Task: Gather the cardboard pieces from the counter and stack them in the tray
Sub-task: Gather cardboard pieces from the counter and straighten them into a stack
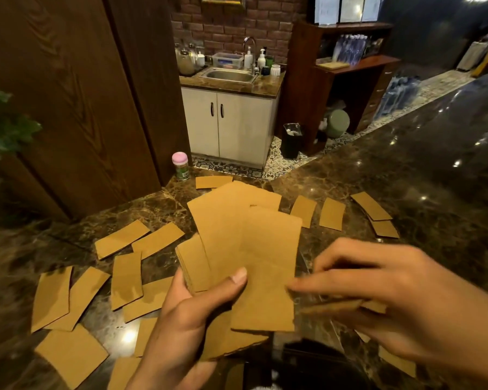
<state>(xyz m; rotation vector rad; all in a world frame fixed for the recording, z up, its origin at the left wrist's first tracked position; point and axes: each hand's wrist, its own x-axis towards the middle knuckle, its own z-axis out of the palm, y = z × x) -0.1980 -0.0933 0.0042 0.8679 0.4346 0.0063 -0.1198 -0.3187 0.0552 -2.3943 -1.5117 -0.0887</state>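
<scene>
Upper left: dark wood-grain panel wall [68, 108]. Top centre: red brick wall [223, 26], gilt picture frame [223, 1] cut off by the frame edge. Below it a steel sink [228, 76] with chrome faucet [250, 42], set in a marble top over a white two-door cabinet [231, 125]. Patterned tile floor [279, 164], black waste bin [292, 140] on it. Upper right: dark wooden shelf unit [335, 80]. Green plant [3, 128] at left edge. Dark brown marble counter [406, 164] fills the lower frame, glossy, dotted with ceiling-light reflections.
</scene>
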